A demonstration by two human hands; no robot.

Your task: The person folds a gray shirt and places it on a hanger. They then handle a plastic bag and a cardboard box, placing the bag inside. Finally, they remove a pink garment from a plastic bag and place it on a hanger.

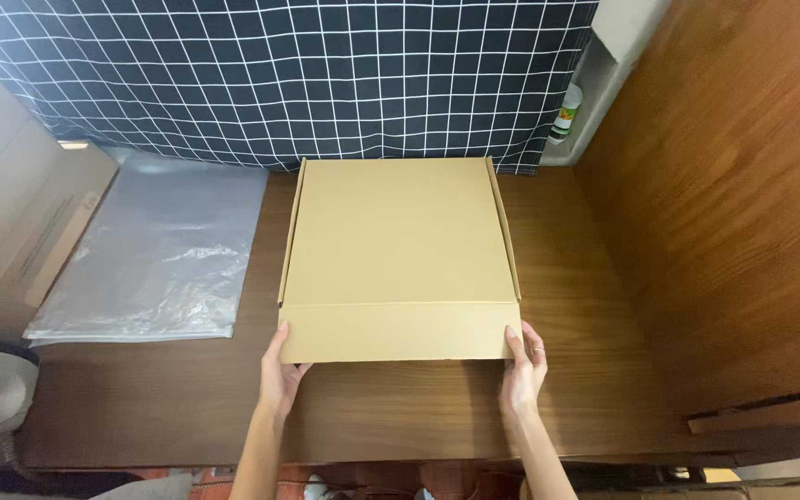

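Note:
A flat tan cardboard box (398,250) lies closed on the wooden table (400,407), its front flap facing me. My left hand (279,372) grips the front left corner of the box, thumb on the flap. My right hand (523,365), with a ring on one finger, holds the front right corner the same way. Both forearms reach up from the bottom of the view.
A stack of clear plastic bags (159,255) lies left of the box. A dark checked cloth (289,74) hangs behind. Flat cardboard sheets (11,213) lean at far left, a wooden panel (733,204) stands at right, and a small bottle (565,116) sits in the back corner.

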